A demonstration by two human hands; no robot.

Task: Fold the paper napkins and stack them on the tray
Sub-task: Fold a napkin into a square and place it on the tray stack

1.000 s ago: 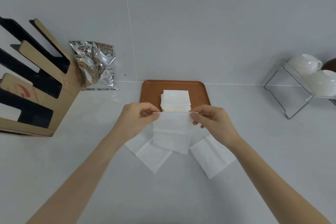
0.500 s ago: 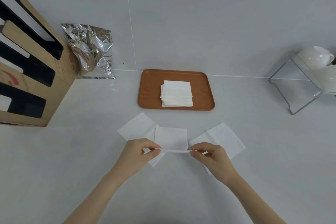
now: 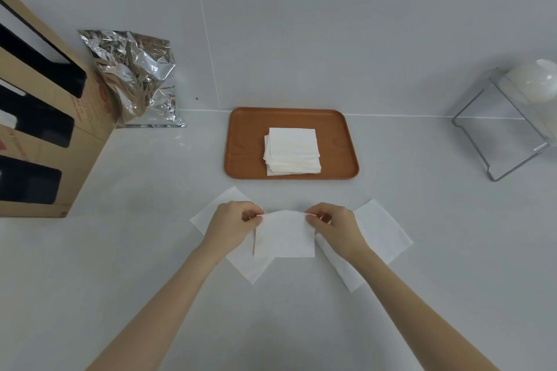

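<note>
Pinching the far corners of a thin white square paper napkin (image 3: pixel 284 236), the fingers (image 3: pixel 252 219) of the left hand (image 3: pixel 230 224) and those of the right hand (image 3: pixel 333 226) are closed on its two upper corners, thumb against forefinger on each side. Half a second ago that same edge was a thin line stretched between the hands near the body; now it has been carried away from the person and the napkin shows as a smaller doubled square lying on the white bench (image 3: pixel 150 250), so I judge a fold has just been laid over. Next would be pressing the crease or lifting the piece.

Outward, two unfolded white napkins lie flat on the bench: one (image 3: pixel 241 265) partly under the left hand and the held napkin, another (image 3: pixel 382 238) beside and partly under the right wrist. Beyond the hands, the rounded orange-brown tray (image 3: pixel 244 144) carries a stack of folded white napkins (image 3: pixel 292 150), unchanged from the earlier frame. Compared with a second ago, when the hands hung just over the tray's near edge, they are now well short of it.
</note>
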